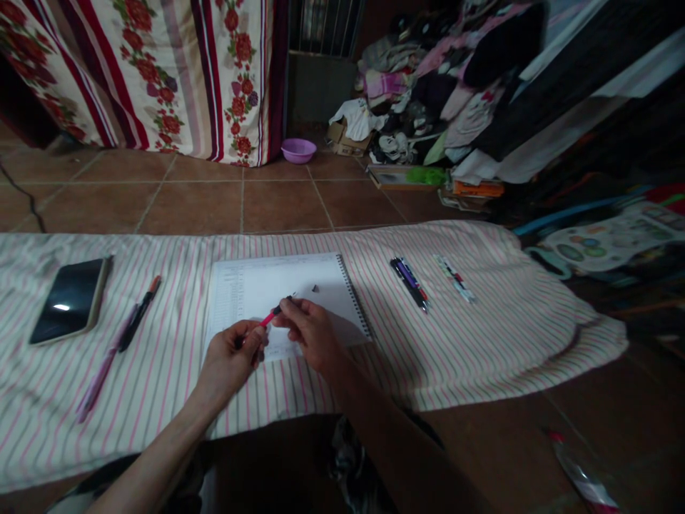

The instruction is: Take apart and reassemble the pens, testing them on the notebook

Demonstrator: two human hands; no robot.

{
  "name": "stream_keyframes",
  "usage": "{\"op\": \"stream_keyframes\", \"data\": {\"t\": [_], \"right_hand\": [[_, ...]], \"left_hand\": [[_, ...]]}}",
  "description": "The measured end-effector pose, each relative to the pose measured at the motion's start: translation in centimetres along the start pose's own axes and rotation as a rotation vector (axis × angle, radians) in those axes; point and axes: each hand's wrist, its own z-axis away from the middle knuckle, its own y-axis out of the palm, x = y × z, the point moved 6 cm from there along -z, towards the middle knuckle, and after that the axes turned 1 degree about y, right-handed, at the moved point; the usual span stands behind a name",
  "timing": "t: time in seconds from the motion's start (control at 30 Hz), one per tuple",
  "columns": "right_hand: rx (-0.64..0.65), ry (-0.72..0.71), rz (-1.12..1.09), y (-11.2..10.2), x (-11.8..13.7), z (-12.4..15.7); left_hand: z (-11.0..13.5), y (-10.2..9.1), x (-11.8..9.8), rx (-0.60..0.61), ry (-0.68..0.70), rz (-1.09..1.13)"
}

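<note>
Both hands hold a pink pen (269, 318) with a dark front part, tilted up to the right above an open spiral notebook (257, 282). My left hand (234, 355) is closed round the pink rear end. With thumb and fingers pinched, my right hand (309, 330) grips the dark section near the pen's upper tip. A small dark piece (315, 288) lies on the white page just beyond my right hand. Printed rows run down the page's left side; the hands cover part of its lower area.
A striped cloth (369, 385) covers the low surface. Left of the notebook lie a phone (69, 300), a purple pen (107, 363) and a black pen with an orange end (140, 314). To the right are dark pens (409, 284) and white patterned pens (454, 278). A purple basin (298, 150) stands on the floor.
</note>
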Motion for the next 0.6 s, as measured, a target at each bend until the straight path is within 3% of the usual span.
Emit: {"op": "stream_keyframes", "data": {"t": [0.2,0.37,0.6], "right_hand": [[-0.008,-0.037,0.030,-0.37,-0.02,-0.44],[0.034,0.020,-0.012,-0.04,0.23,0.06],[-0.021,0.001,-0.012,-0.40,-0.28,-0.30]], "left_hand": [[0.17,0.19,-0.18,-0.002,-0.026,0.019],[-0.05,-0.11,0.57,0.004,-0.008,0.008],[0.06,-0.04,0.25,-0.023,-0.034,0.050]]}}
